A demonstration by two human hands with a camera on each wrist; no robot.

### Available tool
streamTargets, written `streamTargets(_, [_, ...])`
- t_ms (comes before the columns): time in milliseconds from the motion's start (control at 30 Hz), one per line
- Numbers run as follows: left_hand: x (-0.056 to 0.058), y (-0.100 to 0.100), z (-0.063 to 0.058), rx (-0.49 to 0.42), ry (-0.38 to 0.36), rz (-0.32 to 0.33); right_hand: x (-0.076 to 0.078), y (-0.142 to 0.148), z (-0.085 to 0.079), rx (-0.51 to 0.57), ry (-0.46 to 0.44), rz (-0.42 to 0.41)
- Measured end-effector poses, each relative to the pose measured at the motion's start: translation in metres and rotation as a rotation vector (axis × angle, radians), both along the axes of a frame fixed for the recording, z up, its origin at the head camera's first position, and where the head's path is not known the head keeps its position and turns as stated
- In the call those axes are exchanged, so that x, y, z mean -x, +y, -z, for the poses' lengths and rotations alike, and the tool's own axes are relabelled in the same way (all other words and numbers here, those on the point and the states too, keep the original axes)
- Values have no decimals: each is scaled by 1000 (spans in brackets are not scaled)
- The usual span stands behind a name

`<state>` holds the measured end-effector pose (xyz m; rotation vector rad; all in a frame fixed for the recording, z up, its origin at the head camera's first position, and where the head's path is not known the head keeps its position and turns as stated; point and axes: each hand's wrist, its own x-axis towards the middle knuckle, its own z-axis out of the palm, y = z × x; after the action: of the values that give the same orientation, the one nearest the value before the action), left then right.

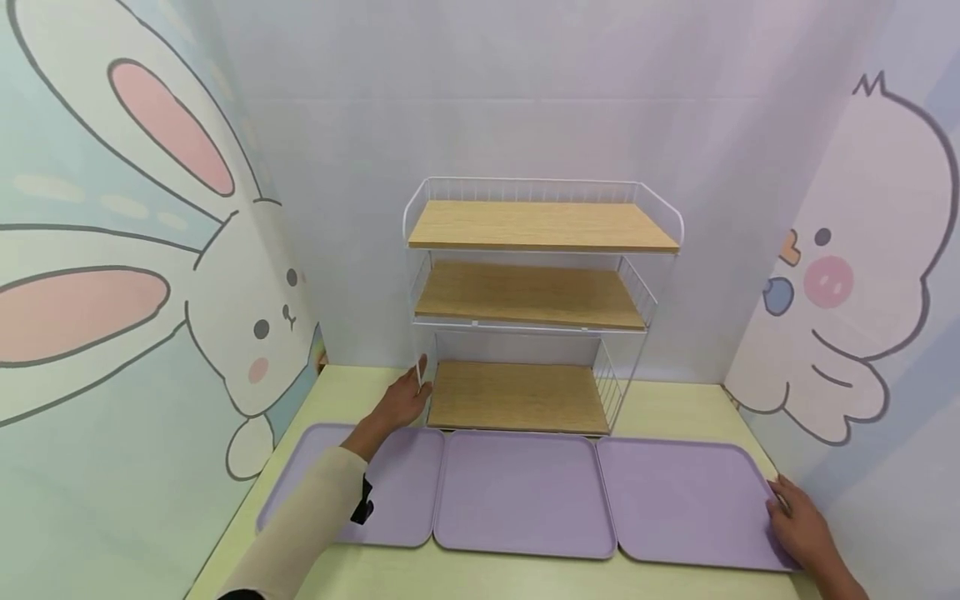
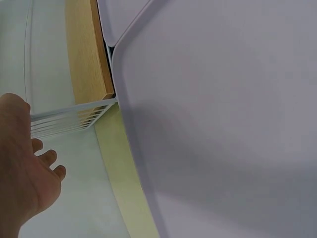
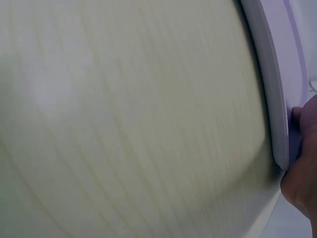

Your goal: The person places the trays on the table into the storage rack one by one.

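Note:
My left hand [image 1: 402, 400] grips the lower left side of a white wire rack [image 1: 414, 350] with three wooden shelves. In the left wrist view, the rack's wire side panel [image 2: 74, 119] runs in between the thumb and the curled fingers [image 2: 48, 157]. My right hand [image 1: 804, 523] holds the right edge of a purple tray [image 1: 682, 500], near its front corner. In the right wrist view, the thumb lies over this tray's rim [image 3: 277, 99]; the other fingers are mostly hidden.
Beside that tray lie a middle purple tray [image 1: 525, 492] and a left purple tray [image 1: 405, 492], all in one row before the rack. They rest on a pale yellow table [image 1: 555, 575]. Fabric walls stand behind and on both sides, printed with a rabbit [image 1: 247, 333] and a chick [image 1: 877, 250].

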<state>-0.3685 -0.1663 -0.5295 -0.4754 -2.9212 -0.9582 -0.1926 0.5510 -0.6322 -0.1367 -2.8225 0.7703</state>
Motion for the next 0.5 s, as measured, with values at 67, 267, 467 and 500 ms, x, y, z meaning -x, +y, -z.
streamTargets(67, [1, 0, 2, -1, -9, 5, 0, 1, -1, -22, 14, 21])
streamTargets(267, [10, -5, 9, -56, -56, 68, 3, 5, -14, -58, 5, 49])
streamTargets(467, [40, -23, 52, -165, -29, 173, 7, 13, -35, -2, -59, 5])
streamTargets(500, [45, -25, 59, -179, -12, 184, 8, 14, -37, 16, -79, -2])
